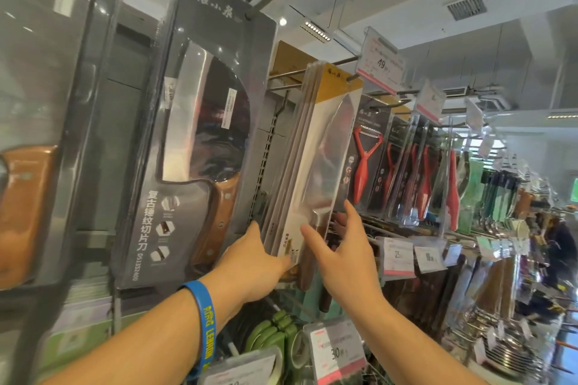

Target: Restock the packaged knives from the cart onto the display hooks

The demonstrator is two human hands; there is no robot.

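A stack of white, yellow-topped packaged knives (322,141) hangs on a wire display hook (316,69) at centre. My left hand (255,259), with a blue wristband, holds the stack's lower left corner; its fingertips are hidden by the packs. My right hand (342,248) has spread fingers at the front pack's lower right edge, thumb on the clear front and fingers reaching past the edge behind it. The cart is out of view.
A large dark cleaver pack (200,122) hangs close on the left. Red peelers (364,166) and more utensils hang to the right. A 49 price tag (380,63) sits on the hook's end. Lower price tags (398,256) and green items (275,331) are below.
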